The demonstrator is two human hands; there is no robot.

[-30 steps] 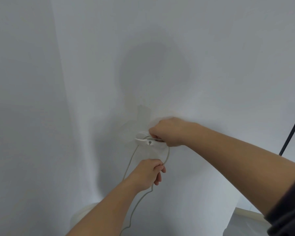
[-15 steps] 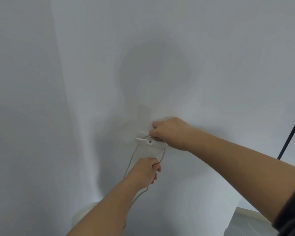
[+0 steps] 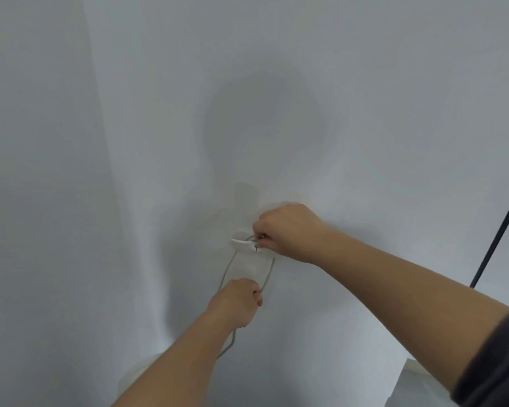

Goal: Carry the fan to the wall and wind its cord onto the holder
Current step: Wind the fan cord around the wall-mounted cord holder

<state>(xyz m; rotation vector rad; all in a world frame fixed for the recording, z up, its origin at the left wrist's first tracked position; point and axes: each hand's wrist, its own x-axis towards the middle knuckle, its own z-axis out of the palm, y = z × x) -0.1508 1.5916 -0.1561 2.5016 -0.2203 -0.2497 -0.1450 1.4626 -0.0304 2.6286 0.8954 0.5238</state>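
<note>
Cord winding is the step in hand, and I judge it only partly done, since a length trails off below the holder toward the bottom of the view. The holder is a small white hook on the wall. My right hand sits at the holder's right end, its fingertips pinched on the cord right where it crosses the hook. My left hand is straight below the holder, fingers curled round the cord. Between the two a loop hangs: one strand drops from the holder's left end to the left hand, the other from its right end to the same hand. To do this well I would hold the pinch at the holder firm so the lap on it cannot slip off. I would then bring the left hand up with light tension and lay each turn behind the hook's lip, not over its tip. Slack is the risk; a loose lap would likely slide off. Below and left of the holder a pale rounded shape shows, probably the fan's base, though I cannot tell for sure.
</note>
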